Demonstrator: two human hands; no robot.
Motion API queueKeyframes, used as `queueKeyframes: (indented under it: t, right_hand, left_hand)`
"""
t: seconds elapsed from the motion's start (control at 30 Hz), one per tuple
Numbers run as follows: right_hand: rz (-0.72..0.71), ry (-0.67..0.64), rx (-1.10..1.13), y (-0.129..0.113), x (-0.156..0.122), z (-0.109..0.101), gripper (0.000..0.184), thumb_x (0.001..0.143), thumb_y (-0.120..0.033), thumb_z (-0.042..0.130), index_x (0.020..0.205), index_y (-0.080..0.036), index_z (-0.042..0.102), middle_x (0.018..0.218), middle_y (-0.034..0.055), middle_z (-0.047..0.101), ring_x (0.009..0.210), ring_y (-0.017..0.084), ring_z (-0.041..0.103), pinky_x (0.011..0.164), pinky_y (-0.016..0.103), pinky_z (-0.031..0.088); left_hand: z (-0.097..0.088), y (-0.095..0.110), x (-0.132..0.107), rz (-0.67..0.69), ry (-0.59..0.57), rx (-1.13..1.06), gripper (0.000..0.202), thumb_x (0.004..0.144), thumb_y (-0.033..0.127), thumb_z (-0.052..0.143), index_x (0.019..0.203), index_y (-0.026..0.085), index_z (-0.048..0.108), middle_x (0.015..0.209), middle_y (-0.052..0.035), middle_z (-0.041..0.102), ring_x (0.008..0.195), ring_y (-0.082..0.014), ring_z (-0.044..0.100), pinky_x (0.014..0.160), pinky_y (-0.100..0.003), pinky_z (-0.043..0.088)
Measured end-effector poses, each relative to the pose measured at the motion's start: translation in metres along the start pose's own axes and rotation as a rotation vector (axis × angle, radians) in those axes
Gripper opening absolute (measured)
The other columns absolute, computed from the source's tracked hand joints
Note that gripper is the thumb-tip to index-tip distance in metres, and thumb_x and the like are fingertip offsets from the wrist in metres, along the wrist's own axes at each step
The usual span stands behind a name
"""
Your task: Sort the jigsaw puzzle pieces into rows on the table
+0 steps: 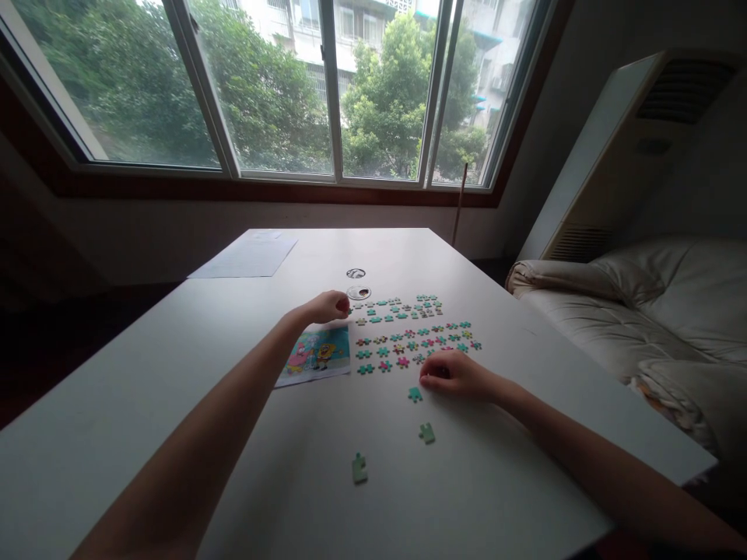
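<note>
My left hand (330, 306) reaches over the table with its fingers pinched together at a small green jigsaw piece (350, 311), at the left end of the back rows. Just below it lies a cartoon picture sheet (320, 350) with a pink and a yellow figure. My right hand (454, 375) rests on the table, fingers curled in; whatever may be in them is hidden. Beside its fingertips lies a teal jigsaw piece (415, 394). Nearer to me are a light green piece (427, 433) and another green piece (359, 468). Several rows of loose pieces (402, 362) spread between the hands.
Two round stickers or printed discs (359, 293) lie beyond the pieces on the white table (327, 505). A sheet of paper (245, 255) sits at the far left corner. A pale sofa (642, 303) stands to the right; a window (280, 93) is behind.
</note>
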State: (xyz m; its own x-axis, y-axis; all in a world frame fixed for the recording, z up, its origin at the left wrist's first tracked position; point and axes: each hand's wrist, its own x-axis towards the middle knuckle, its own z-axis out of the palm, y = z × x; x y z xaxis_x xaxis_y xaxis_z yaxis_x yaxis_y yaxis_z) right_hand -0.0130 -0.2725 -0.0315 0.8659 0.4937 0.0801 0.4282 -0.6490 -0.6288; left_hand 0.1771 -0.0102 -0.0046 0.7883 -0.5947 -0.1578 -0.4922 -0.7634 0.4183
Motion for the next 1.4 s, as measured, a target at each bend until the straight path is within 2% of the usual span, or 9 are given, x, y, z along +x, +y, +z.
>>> queueKeyframes:
  t: [0.13, 0.3, 0.43, 0.53, 0.67, 0.97, 1.1, 1.23, 1.4]
  right_hand:
    - [0.010, 0.004, -0.010, -0.001, 0.000, -0.001, 0.018, 0.080, -0.029, 0.051, 0.080, -0.015, 0.061, 0.064, -0.0001, 0.053, 0.056, 0.009, 0.045, 0.052, 0.018, 0.034]
    - [0.025, -0.005, -0.006, -0.002, 0.000, -0.001, 0.017, 0.080, -0.028, 0.051, 0.082, -0.015, 0.061, 0.065, 0.0000, 0.054, 0.057, 0.009, 0.046, 0.051, 0.018, 0.034]
    - [0.037, -0.008, -0.003, -0.004, -0.001, 0.000, 0.016, 0.080, -0.027, 0.051, 0.082, -0.015, 0.061, 0.065, 0.0000, 0.054, 0.057, 0.008, 0.046, 0.051, 0.018, 0.034]
    - [0.040, -0.006, -0.006, -0.005, 0.000, 0.001, 0.016, 0.080, -0.026, 0.051, 0.081, -0.015, 0.062, 0.065, 0.0002, 0.055, 0.057, 0.008, 0.046, 0.052, 0.018, 0.035]
    - [0.041, 0.002, -0.018, -0.008, 0.001, 0.002, 0.015, 0.079, -0.025, 0.051, 0.081, -0.015, 0.062, 0.064, 0.0004, 0.055, 0.057, 0.009, 0.047, 0.052, 0.019, 0.035]
    - [0.058, 0.004, -0.011, -0.008, 0.003, 0.004, 0.015, 0.079, -0.026, 0.051, 0.080, -0.015, 0.061, 0.063, -0.0002, 0.054, 0.055, 0.008, 0.046, 0.050, 0.018, 0.033]
    - [0.060, 0.006, -0.026, -0.005, 0.003, 0.006, 0.017, 0.080, -0.028, 0.051, 0.081, -0.015, 0.061, 0.063, -0.0003, 0.054, 0.054, 0.008, 0.045, 0.050, 0.018, 0.033]
    - [0.041, 0.001, -0.030, -0.007, 0.001, 0.006, 0.018, 0.080, -0.030, 0.051, 0.083, -0.015, 0.062, 0.061, -0.0013, 0.051, 0.053, 0.007, 0.044, 0.050, 0.018, 0.032]
    - [-0.045, -0.092, -0.031, -0.013, -0.001, 0.002, 0.030, 0.074, -0.038, 0.061, 0.096, -0.019, 0.060, 0.066, -0.0019, 0.052, 0.054, 0.007, 0.045, 0.050, 0.017, 0.033]
  left_hand:
    - [0.006, 0.012, -0.033, 0.111, 0.090, -0.159, 0.020, 0.076, 0.028, 0.051, 0.087, 0.012, 0.053, 0.079, -0.0027, 0.056, 0.070, -0.0132, 0.051, 0.062, -0.025, 0.042]
    - [0.026, 0.040, -0.100, 0.253, -0.016, -0.296, 0.020, 0.079, 0.034, 0.046, 0.082, 0.016, 0.053, 0.074, 0.0004, 0.056, 0.068, -0.0120, 0.049, 0.062, -0.022, 0.041]
    - [0.044, 0.053, -0.148, 0.221, -0.073, -0.319, 0.020, 0.083, 0.032, 0.041, 0.079, 0.017, 0.053, 0.076, -0.0007, 0.056, 0.068, -0.0125, 0.048, 0.062, -0.021, 0.040]
    - [0.057, 0.050, -0.168, 0.209, -0.066, -0.275, 0.019, 0.084, 0.030, 0.038, 0.079, 0.017, 0.051, 0.078, -0.0016, 0.056, 0.068, -0.0129, 0.048, 0.062, -0.022, 0.040]
    - [0.070, 0.040, -0.174, 0.224, 0.020, -0.192, 0.017, 0.084, 0.023, 0.035, 0.077, 0.018, 0.049, 0.076, -0.0013, 0.054, 0.067, -0.0130, 0.048, 0.061, -0.021, 0.040]
    - [0.072, 0.027, -0.183, 0.265, 0.124, 0.034, 0.022, 0.086, 0.021, 0.033, 0.088, 0.019, 0.055, 0.104, -0.0083, 0.050, 0.079, -0.0149, 0.056, 0.074, -0.026, 0.045]
    - [0.075, 0.032, -0.189, 0.264, 0.119, 0.221, 0.032, 0.085, 0.014, 0.031, 0.105, 0.020, 0.054, 0.101, -0.0091, 0.056, 0.081, -0.0178, 0.057, 0.070, -0.027, 0.047]
    - [0.084, 0.043, -0.194, 0.266, 0.131, 0.411, 0.048, 0.076, 0.004, 0.033, 0.118, 0.018, 0.050, 0.112, -0.0113, 0.055, 0.099, -0.0247, 0.052, 0.079, -0.036, 0.046]
    - [0.090, 0.049, -0.196, 0.285, 0.097, 0.472, 0.055, 0.073, 0.005, 0.038, 0.127, 0.018, 0.043, 0.122, -0.0111, 0.052, 0.106, -0.0287, 0.048, 0.085, -0.040, 0.043]
